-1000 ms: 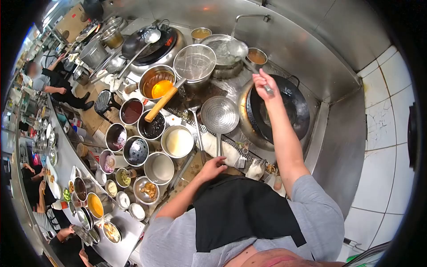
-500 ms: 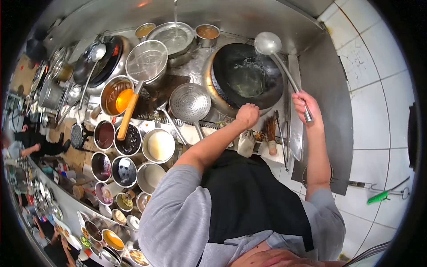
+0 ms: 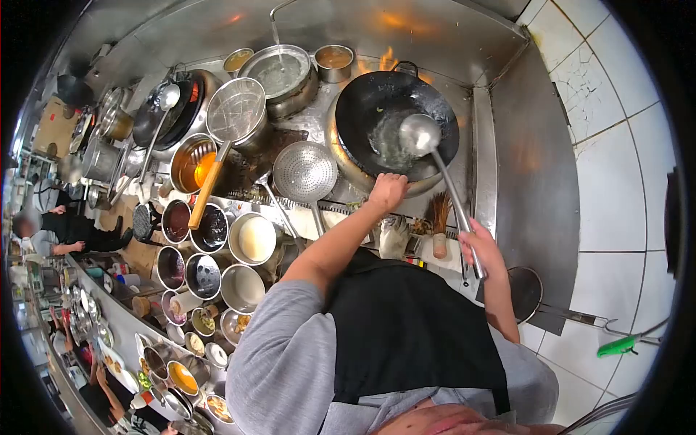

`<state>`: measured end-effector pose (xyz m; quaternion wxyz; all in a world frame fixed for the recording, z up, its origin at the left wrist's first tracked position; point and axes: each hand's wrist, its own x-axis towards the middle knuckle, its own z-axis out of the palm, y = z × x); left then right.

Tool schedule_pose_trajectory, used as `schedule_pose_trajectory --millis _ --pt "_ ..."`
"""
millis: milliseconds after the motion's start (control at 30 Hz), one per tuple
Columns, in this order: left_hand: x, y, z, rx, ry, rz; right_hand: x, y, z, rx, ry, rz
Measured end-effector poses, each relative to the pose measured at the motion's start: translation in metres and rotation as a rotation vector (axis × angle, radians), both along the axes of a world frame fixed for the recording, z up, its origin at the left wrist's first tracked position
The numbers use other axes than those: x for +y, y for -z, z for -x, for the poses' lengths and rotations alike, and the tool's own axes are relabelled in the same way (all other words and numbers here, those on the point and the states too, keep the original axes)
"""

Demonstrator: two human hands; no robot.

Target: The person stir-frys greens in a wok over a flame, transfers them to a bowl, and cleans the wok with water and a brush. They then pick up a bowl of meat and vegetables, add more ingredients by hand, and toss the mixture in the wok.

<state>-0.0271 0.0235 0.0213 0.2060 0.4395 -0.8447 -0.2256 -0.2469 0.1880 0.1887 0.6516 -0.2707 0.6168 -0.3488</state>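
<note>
My left hand (image 3: 390,191) is closed at the near edge of a black wok (image 3: 355,109); whatever part it grips is hidden under the fingers. The wok sits on the burner, with a loop handle on its far side. Clear bubbling liquid (image 3: 388,138) lies in its bottom. My right hand (image 3: 484,252) is wrapped around the long metal handle of a ladle (image 3: 420,134). The ladle's bowl is over the right part of the wok, at the liquid. A brush (image 3: 439,217) of stiff bristles and a folded cloth (image 3: 394,238) are just below the wok.
Left of the wok are a perforated skimmer (image 3: 305,171), a wooden-handled mesh strainer (image 3: 236,109) and a water pot (image 3: 308,90). Several seasoning pots (image 3: 252,238) stand nearer. Flames (image 3: 389,59) rise behind the wok. A metal wall (image 3: 533,174) borders the right. Other people (image 3: 69,235) stand far left.
The ladle has come down from above the wok's right rim to the liquid inside, and my right hand has drawn nearer my body. Flames now show behind the wok. My left hand stays at its edge.
</note>
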Motion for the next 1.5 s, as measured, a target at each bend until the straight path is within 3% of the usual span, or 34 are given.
schedule_pose_trajectory --millis 33,100,167,233,267,300,367,433,500,633,700,767,833,867,900,967,1033,1100,1167,1233,1333,1367,1433,1500 --pt "-0.001 0.000 -0.003 0.034 0.011 -0.031 -0.014 0.014 0.011 -0.014 -0.003 0.003" --pt "0.017 -0.024 -0.012 0.153 -0.028 0.085 -0.060 0.049 0.037 -0.321 0.007 -0.021" --pt "0.047 -0.050 -0.027 0.284 -0.086 0.187 -0.100 0.057 0.034 0.213 -0.344 0.186" --pt "0.084 -0.053 -0.054 0.278 -0.178 0.105 -0.127 0.093 0.012 1.099 -0.434 0.718" --pt "0.105 -0.046 -0.071 0.276 -0.247 0.027 -0.136 0.045 -0.017 0.960 -0.410 0.452" --pt "0.124 -0.042 -0.085 0.307 -0.369 -0.057 -0.163 0.082 -0.010 0.889 -0.347 0.734" --pt "0.158 -0.040 -0.119 0.312 -0.539 -0.218 -0.205 0.052 -0.035 0.382 -0.321 0.410" --pt "0.184 -0.043 -0.142 0.280 -0.627 -0.326 -0.248 0.040 -0.069 0.123 -0.344 0.551" --pt "0.202 -0.046 -0.160 0.602 -0.824 -0.530 -0.291 0.028 -0.107 0.112 -0.449 0.518" --pt "0.199 -0.029 -0.180 0.630 -0.808 -0.558 -0.364 0.058 -0.202 0.157 -0.483 0.493" --pt "0.192 -0.033 -0.183 0.803 -0.724 -0.587 -0.380 0.076 -0.244 0.080 -0.428 0.434" --pt "0.188 -0.041 -0.188 0.819 -0.705 -0.613 -0.400 0.091 -0.275 -0.049 -0.517 0.323" --pt "0.187 -0.036 -0.196 0.881 -0.689 -0.611 -0.404 0.078 -0.290 -0.775 -0.273 -0.166" --pt "0.187 -0.034 -0.201 0.887 -0.684 -0.600 -0.402 0.073 -0.287 -1.112 -0.266 -0.241" --pt "0.187 -0.032 -0.206 0.930 -0.667 -0.651 -0.392 0.064 -0.284 -1.108 -0.274 -0.230" --pt "0.181 -0.029 -0.213 0.981 -0.638 -0.698 -0.363 0.045 -0.269 -1.346 -0.073 -0.208" --pt "0.177 -0.025 -0.221 0.936 -0.606 -0.807 -0.346 0.045 -0.235 -1.463 -0.095 -0.128" --pt "0.167 -0.021 -0.226 0.903 -0.536 -0.800 -0.316 0.028 -0.193 -1.408 -0.163 0.015" --pt "0.153 -0.023 -0.226 0.775 -0.559 -0.798 -0.272 -0.003 -0.150 -1.297 -0.068 0.097" --pt "0.137 -0.021 -0.219 0.834 -0.503 -0.762 -0.233 -0.020 -0.113 -1.131 -0.027 0.221" --pt "0.116 -0.028 -0.202 0.987 -0.428 -0.902 -0.178 -0.034 -0.076 -0.551 0.116 0.398" --pt "0.109 -0.040 -0.193 0.993 -0.420 -0.939 -0.163 -0.030 -0.066 -0.544 0.150 0.397" --pt "0.098 -0.049 -0.180 0.988 -0.344 -1.015 -0.141 -0.025 -0.049 -0.159 0.057 0.397" --pt "0.088 -0.057 -0.168 1.024 -0.271 -1.111 -0.120 -0.015 -0.031 -0.106 0.063 0.378"
